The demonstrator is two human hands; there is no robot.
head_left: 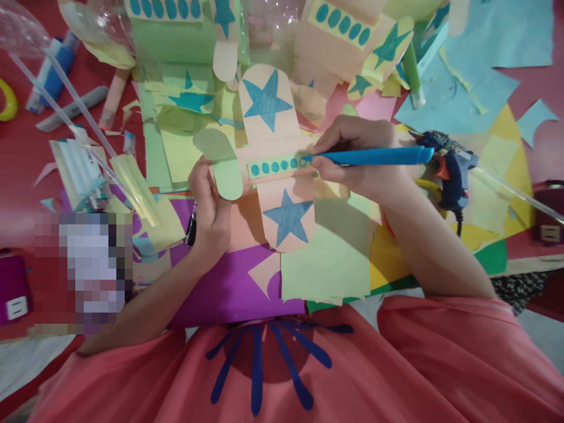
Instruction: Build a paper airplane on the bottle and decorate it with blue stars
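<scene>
A blue pen (374, 156) is pinched in my right hand (359, 150), its tip on a pale strip (268, 175) marked with a row of blue dots. The last circle by the tip is only outlined. This strip lies across a peach paper cut-out with rounded ends, which bears one blue star (268, 101) above the strip and another blue star (287, 217) below it. My left hand (210, 205) grips the left end of the cut-out, beside a pale green rounded paper piece (225, 170). Some of its fingers are hidden under the paper.
A blue hot glue gun (456, 170) with a glue stick lies to the right. Markers (57, 70) and paper scraps lie at the left. Similar decorated paper pieces (339, 26) stand at the back. Purple paper (220, 288) and green sheets (326, 258) cover the near edge.
</scene>
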